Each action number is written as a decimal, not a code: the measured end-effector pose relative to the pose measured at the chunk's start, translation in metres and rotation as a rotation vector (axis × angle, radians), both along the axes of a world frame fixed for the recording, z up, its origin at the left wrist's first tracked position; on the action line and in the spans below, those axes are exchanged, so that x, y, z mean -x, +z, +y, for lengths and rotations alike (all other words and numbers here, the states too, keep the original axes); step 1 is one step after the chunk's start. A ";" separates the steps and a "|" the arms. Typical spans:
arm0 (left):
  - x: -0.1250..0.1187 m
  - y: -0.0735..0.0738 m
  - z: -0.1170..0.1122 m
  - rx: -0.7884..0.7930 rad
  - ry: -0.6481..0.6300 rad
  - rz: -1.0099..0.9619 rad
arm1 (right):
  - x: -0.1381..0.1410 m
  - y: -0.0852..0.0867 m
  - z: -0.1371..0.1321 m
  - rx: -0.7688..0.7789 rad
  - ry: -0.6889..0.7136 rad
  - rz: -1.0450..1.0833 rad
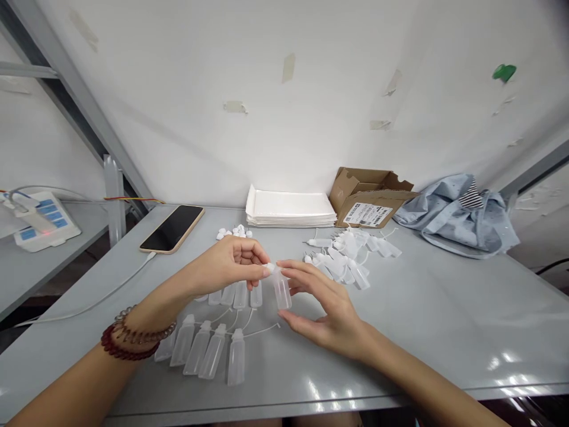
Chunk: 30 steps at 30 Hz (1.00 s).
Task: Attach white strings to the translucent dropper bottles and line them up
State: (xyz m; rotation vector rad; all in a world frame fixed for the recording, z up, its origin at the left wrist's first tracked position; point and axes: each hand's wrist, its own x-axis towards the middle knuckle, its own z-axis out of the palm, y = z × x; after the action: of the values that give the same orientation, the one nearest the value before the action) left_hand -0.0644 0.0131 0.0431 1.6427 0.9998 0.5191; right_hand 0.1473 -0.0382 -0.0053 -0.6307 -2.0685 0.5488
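Observation:
My right hand (326, 305) holds a small translucent plastic squeeze bottle (283, 292) above the table, fingers near its neck and thumb by its base. Closed in a pinch, my left hand (240, 261) has a small white cap (269, 268) between thumb and fingers, right at the bottle's neck. Whether the cap is seated there I cannot tell. Below my left hand lie several similar bottles without needle tips (213, 353) in two rows, some with thin white tubes or straps. Behind that hand sits a cluster of small white caps (234, 232).
Several bottles with thin needle tips (351, 255) lie piled at the back right. Against the wall stand a stack of white trays or envelopes (291, 209) and an open cardboard box (368, 198), with blue cloth (457, 216) beside it. A phone (172, 229) on a cable lies left.

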 end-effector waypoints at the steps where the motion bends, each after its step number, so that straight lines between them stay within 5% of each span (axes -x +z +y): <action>1: 0.000 0.000 0.000 0.024 0.002 -0.019 | 0.000 0.000 0.000 -0.016 -0.002 -0.007; 12: 0.002 -0.005 0.002 0.151 -0.009 -0.154 | 0.000 -0.001 0.000 -0.114 -0.064 -0.004; 30: -0.004 -0.002 -0.002 0.121 -0.005 -0.053 | 0.004 -0.005 0.002 -0.007 -0.154 -0.010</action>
State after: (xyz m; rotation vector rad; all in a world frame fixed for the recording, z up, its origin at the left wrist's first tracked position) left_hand -0.0602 0.0113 0.0414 1.5161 0.9695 0.4870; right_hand 0.1436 -0.0363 -0.0107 -0.7823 -2.0100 0.4506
